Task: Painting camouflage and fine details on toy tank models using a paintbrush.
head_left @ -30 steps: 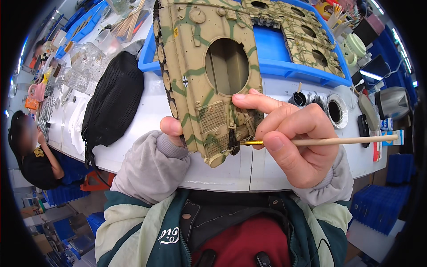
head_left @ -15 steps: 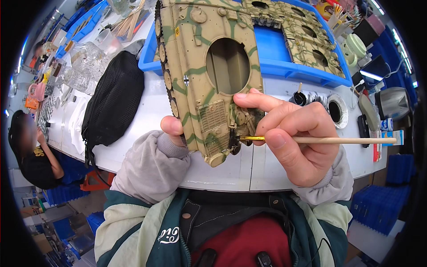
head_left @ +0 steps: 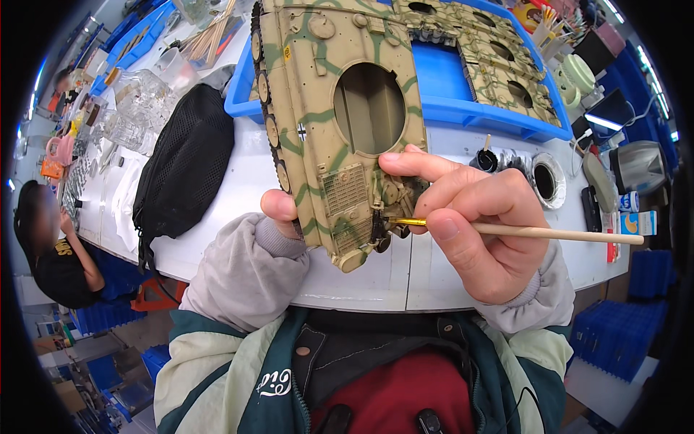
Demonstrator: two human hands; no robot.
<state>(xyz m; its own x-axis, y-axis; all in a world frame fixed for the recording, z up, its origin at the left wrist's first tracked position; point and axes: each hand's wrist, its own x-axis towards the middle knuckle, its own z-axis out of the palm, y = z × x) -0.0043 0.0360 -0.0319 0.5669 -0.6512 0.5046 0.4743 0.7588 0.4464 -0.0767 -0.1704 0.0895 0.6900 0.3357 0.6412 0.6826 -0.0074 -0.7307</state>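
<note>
My left hand (head_left: 278, 210), mostly inside a grey sleeve, holds up a camouflage-painted model tank hull (head_left: 325, 101) with a round turret opening; only the thumb shows at the hull's lower left edge. My right hand (head_left: 473, 224) grips a thin wooden-handled paintbrush (head_left: 535, 232) with a gold ferrule. Its dark tip touches the rear end of the hull near the engine grille. My right index finger rests along the hull's rear edge.
A blue tray (head_left: 470, 79) behind holds more camouflage tank hulls (head_left: 499, 65). A black mesh bag (head_left: 184, 163) lies on the white table (head_left: 238, 188) at left, near clear plastic containers (head_left: 137, 108). Small paint pots (head_left: 546, 181) stand at right. Another person (head_left: 50, 246) sits far left.
The tank hull and both hands stay nearly in place; the brush tip has shifted slightly along the hull's rear end.
</note>
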